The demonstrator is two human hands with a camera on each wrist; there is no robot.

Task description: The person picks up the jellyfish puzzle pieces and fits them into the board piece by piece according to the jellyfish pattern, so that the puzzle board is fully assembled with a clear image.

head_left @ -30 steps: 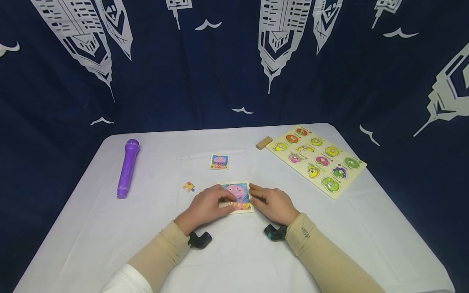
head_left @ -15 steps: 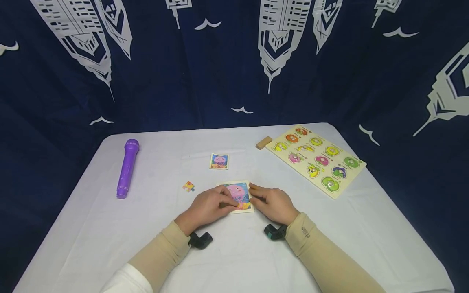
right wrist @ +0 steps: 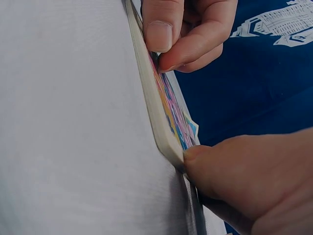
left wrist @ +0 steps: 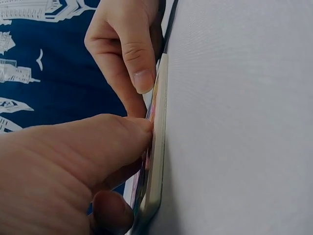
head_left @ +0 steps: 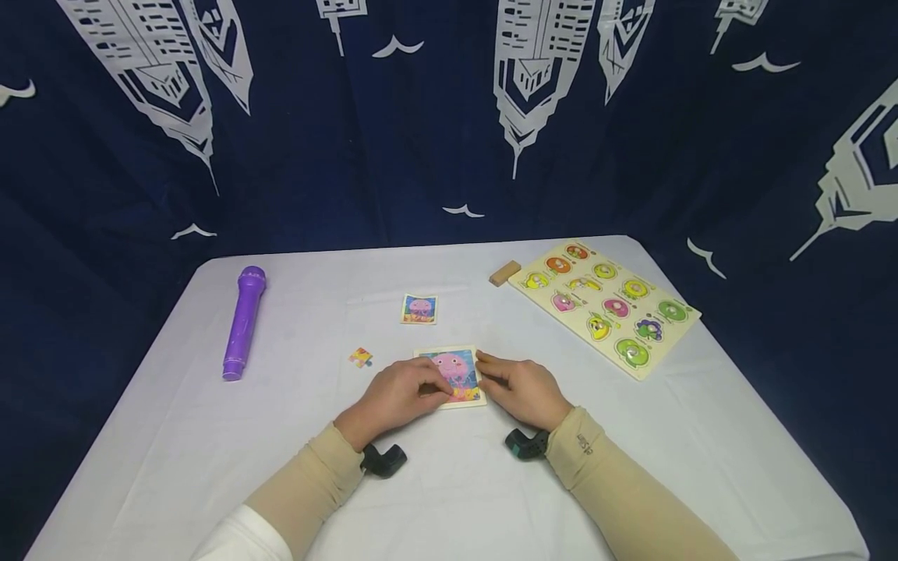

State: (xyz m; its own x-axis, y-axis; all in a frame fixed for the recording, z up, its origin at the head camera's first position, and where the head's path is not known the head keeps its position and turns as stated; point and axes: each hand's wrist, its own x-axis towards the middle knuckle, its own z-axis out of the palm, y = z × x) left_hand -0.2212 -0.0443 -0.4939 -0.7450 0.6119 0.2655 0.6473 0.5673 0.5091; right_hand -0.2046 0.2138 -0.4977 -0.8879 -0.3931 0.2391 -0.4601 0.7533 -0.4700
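Note:
A small framed jigsaw puzzle (head_left: 456,368) with a pink cartoon sea creature on blue lies flat before me. My left hand (head_left: 403,393) reaches over its left side, thumb and curled fingers close together at the lower part of the picture. In the right wrist view the left fingertips (right wrist: 160,36) come right down at the puzzle's surface; I cannot tell whether a piece is between them. My right hand (head_left: 525,391) touches the right edge of the frame with thumb and index finger. Its thumb (right wrist: 208,159) rests at the frame's near corner.
A loose puzzle piece (head_left: 361,358) lies left of the puzzle, and a small matching picture card (head_left: 419,309) behind it. A purple toy microphone (head_left: 245,323) is at left. Back right are a fruit puzzle board (head_left: 606,308) and a wooden block (head_left: 505,273).
My left thumb and fingers first drew together over the lower puzzle, then shifted slightly on its surface. The right hand stays at the frame's right edge.

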